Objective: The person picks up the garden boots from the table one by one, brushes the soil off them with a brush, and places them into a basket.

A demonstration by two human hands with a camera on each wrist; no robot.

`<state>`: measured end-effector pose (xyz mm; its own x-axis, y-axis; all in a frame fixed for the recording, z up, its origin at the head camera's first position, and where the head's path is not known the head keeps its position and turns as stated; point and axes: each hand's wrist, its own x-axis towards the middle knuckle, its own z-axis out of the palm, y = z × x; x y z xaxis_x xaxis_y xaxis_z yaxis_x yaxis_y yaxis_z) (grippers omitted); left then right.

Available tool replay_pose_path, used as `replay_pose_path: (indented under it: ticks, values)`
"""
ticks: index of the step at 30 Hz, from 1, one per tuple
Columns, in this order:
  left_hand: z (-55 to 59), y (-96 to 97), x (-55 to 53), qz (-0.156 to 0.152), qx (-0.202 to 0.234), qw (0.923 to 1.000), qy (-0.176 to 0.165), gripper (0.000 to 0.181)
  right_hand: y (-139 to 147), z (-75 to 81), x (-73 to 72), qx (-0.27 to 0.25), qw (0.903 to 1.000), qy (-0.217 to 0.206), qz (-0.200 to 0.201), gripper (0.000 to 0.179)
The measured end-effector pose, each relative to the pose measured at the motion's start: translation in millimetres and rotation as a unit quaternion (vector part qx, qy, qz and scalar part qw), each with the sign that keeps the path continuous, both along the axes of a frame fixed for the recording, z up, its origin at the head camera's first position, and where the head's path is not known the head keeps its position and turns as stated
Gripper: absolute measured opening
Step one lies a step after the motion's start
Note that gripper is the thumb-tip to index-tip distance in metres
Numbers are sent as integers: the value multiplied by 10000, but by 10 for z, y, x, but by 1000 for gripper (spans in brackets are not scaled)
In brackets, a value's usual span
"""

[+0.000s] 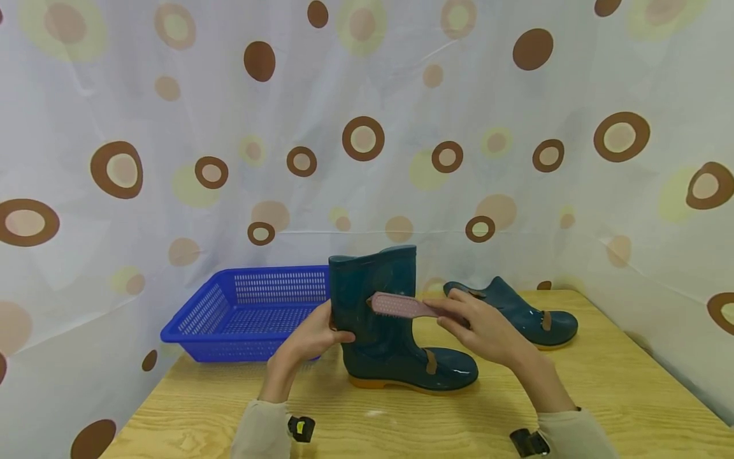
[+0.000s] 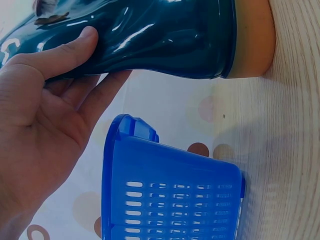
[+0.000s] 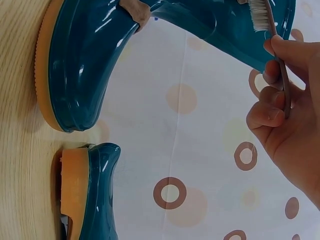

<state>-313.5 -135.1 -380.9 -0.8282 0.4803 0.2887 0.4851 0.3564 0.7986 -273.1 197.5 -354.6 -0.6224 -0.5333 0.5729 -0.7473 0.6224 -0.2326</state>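
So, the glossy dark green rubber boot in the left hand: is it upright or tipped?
The boot is upright: its orange sole faces down to the pale wooden tabletop, shaft pointing up.

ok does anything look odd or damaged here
Brown patches stand out against the glossy green: on the near boot at its instep and by the tip of the brush, and on the far boot. They could be dirt smears, though that's uncertain. Nothing looks spilled.

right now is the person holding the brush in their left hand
No, the right hand holds the brush by its handle, while the left hand grips the upright boot.
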Motion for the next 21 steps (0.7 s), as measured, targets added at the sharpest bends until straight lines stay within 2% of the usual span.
replay_pose_path:
  ticks: [8, 16, 21]
  values:
    - [-15, 0, -6, 51, 20, 10000, -53, 76, 25, 7, 0, 75, 10000, -8, 18, 33]
    - [-4, 3, 2, 19, 45, 10000, -53, 74, 21, 26, 7, -321, 9980, 548, 38, 36]
    - [0, 1, 9, 32, 62, 9999, -115, 74, -30, 13, 5, -321, 9977, 592, 12, 36]
